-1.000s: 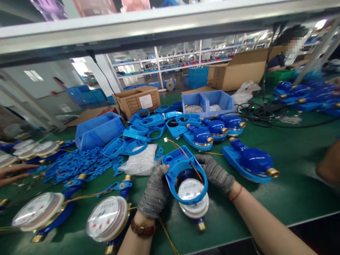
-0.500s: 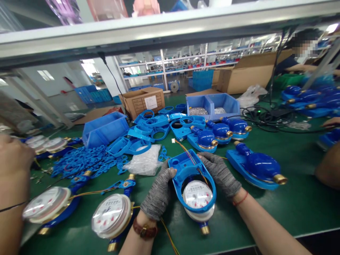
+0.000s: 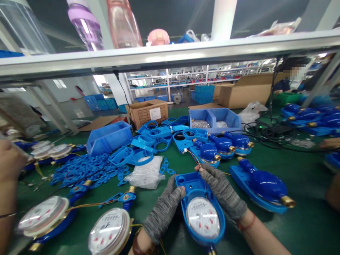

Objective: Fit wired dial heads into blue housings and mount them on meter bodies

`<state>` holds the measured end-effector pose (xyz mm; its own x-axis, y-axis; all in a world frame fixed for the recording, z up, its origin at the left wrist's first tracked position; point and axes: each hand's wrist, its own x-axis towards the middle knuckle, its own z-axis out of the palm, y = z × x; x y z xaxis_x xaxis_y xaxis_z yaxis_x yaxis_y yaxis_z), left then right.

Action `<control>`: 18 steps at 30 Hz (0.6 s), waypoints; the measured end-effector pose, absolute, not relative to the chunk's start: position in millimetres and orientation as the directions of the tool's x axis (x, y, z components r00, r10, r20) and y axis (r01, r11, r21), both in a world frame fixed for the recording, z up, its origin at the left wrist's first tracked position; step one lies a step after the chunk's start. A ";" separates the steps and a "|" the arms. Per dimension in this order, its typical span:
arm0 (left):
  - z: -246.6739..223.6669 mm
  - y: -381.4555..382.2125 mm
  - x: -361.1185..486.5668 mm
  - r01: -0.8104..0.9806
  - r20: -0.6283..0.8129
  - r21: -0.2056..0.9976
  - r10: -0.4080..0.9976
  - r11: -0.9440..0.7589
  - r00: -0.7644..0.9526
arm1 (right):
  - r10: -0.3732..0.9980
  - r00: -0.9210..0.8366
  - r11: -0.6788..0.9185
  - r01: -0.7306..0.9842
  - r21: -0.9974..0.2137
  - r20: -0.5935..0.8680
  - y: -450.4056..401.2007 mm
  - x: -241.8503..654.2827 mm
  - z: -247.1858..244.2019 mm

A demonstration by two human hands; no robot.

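In front of me a water meter (image 3: 203,217) sits inside a blue plastic housing (image 3: 222,226), its white dial facing up and framed by the ring. My left hand (image 3: 166,209), in a grey fingerless glove, is closed on the housing's left edge, with the thumb over the rim. My right hand (image 3: 224,191), gloved alike, pinches the thin coloured wires (image 3: 196,158) above the housing's top right corner; a small white connector ends them. Left of my hands lies another water meter (image 3: 110,232) without a housing. On the right, a housed meter (image 3: 262,184) rests face down.
Loose blue housings (image 3: 151,136), a clear plastic bag (image 3: 146,171) and a pile of small blue parts (image 3: 85,171) lie behind. Further back stand a screw bin (image 3: 227,124) and a carton (image 3: 148,111). Another person's arm (image 3: 9,177) is at the left edge.
The blue housing has come down around the water meter's dial. My right hand has shifted from the housing's edge to the wires. The view has tilted upward.
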<state>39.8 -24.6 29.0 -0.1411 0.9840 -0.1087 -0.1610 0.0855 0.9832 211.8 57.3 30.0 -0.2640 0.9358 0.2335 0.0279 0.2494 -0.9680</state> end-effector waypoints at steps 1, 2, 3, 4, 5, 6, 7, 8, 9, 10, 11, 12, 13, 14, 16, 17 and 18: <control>29.2 -24.8 39.7 -0.133 -0.133 0.984 0.982 0.114 -0.136 | 0.934 -0.299 0.213 0.025 -0.977 0.196 57.3 211.2 27.1; 29.2 -24.8 39.9 -0.110 -0.153 0.984 0.980 0.139 -0.130 | 0.923 -0.353 0.170 0.019 -0.985 0.152 57.5 210.7 24.5; 29.1 -24.7 40.1 -0.094 -0.164 0.984 0.979 0.153 -0.124 | 0.909 -0.401 0.128 0.010 -0.992 0.114 57.4 210.4 22.5; 28.7 -24.4 40.3 -0.082 -0.166 0.984 0.979 0.157 -0.119 | 0.897 -0.434 0.094 -0.002 -0.996 0.086 56.9 210.4 21.0; 28.0 -24.1 40.4 -0.080 -0.167 0.984 0.980 0.159 -0.109 | 0.891 -0.448 0.068 -0.016 -0.998 0.068 55.8 210.5 20.1; 27.0 -23.7 40.6 -0.090 -0.166 0.983 0.981 0.157 -0.099 | 0.894 -0.445 0.049 -0.030 -0.998 0.058 54.2 210.7 19.9; 25.8 -23.4 40.6 -0.112 -0.164 0.982 0.982 0.153 -0.091 | 0.901 -0.431 0.042 -0.038 -0.998 0.054 52.3 211.0 20.2; 24.5 -23.2 40.8 -0.140 -0.163 0.979 0.983 0.150 -0.085 | 0.908 -0.416 0.046 -0.044 -0.998 0.060 50.3 211.3 21.0; 23.0 -23.2 40.9 -0.171 -0.163 0.974 0.983 0.147 -0.081 | 0.910 -0.410 0.053 -0.050 -0.997 0.069 48.5 211.5 22.0; 21.7 -23.2 41.3 -0.207 -0.161 0.968 0.984 0.143 -0.074 | 0.909 -0.410 0.060 -0.058 -0.997 0.079 47.0 211.4 23.0; 20.5 -23.4 41.8 -0.248 -0.160 0.959 0.985 0.139 -0.065 | 0.907 -0.413 0.067 -0.065 -0.996 0.088 46.0 211.2 23.8; 19.6 -23.6 42.5 -0.286 -0.161 0.948 0.985 0.138 -0.058 | 0.907 -0.411 0.074 -0.074 -0.994 0.098 45.6 210.8 24.0; 19.1 -23.6 43.4 -0.318 -0.163 0.938 0.985 0.138 -0.053 | 0.907 -0.407 0.077 -0.084 -0.993 0.105 45.8 210.4 23.6; 18.8 -23.6 44.4 -0.339 -0.166 0.931 0.985 0.138 -0.054 | 0.910 -0.401 0.075 -0.094 -0.993 0.107 46.5 209.9 22.5; 18.8 -22.9 46.6 -0.343 -0.177 0.928 0.982 0.144 -0.068 | 0.916 -0.387 0.073 -0.105 -0.992 0.108 48.6 209.7 18.4; 19.0 -22.4 47.6 -0.334 -0.181 0.932 0.980 0.144 -0.083 | 0.918 -0.382 0.077 -0.107 -0.991 0.112 49.7 210.0 15.9; 19.2 -21.8 48.6 -0.327 -0.179 0.935 0.978 0.137 -0.104 | 0.918 -0.379 0.082 -0.113 -0.990 0.120 50.7 210.6 13.5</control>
